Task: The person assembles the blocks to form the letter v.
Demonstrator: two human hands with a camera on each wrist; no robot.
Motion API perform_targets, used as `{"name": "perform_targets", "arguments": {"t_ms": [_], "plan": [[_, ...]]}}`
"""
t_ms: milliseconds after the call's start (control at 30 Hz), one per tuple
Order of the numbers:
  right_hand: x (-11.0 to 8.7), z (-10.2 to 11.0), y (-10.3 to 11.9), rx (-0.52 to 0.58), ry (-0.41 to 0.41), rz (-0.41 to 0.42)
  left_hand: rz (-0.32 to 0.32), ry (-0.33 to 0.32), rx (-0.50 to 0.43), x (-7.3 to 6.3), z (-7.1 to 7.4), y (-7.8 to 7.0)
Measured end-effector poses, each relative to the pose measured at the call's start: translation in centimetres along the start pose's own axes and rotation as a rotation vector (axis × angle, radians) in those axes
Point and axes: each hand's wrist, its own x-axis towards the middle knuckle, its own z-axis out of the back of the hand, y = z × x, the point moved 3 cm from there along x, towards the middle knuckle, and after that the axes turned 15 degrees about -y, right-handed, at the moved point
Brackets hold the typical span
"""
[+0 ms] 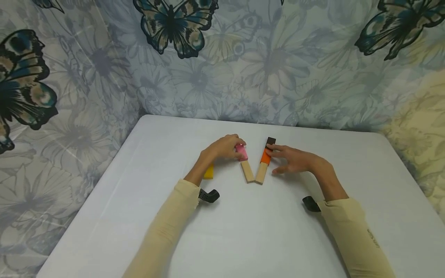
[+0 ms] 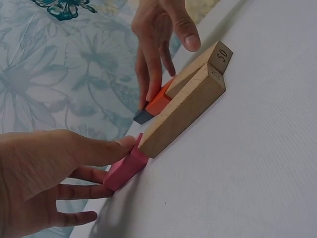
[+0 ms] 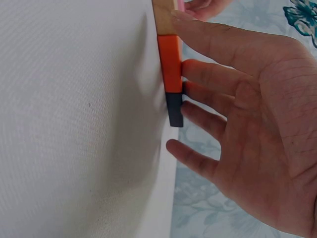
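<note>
My left hand point(image 1: 226, 148) pinches a pink block point(image 2: 126, 170) between thumb and fingers, at the far end of a plain wooden block point(image 2: 181, 111). A second plain wooden block point(image 1: 261, 173) meets the first at its near end, forming a V; its end face reads 50. Beyond it, in line, lie an orange block point(image 3: 171, 63) and a black block point(image 3: 174, 109). My right hand point(image 1: 295, 158) is spread beside this right-hand row, fingertips touching the orange and black blocks from above. Its thumb is by the plain block in the right wrist view.
A yellow block point(image 1: 209, 172) lies left of the V, partly hidden behind the left wrist. Black wrist-worn devices point(image 1: 209, 196) show under both sleeves. The white table point(image 1: 236, 235) ends at a wall point(image 1: 222, 88) covered in flowers and butterflies.
</note>
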Motion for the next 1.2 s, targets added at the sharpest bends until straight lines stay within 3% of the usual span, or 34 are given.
{"name": "perform_targets", "arguments": {"t_ms": [667,1200], "plan": [[0.20,0.00,0.27,-0.006,0.002,0.034,0.005,0.037,0.020,-0.40,-0.08,-0.09],[0.16,-0.03,0.40,0.007,0.002,0.007,0.003,0.063,0.041,-0.43,0.20,-0.27]]}}
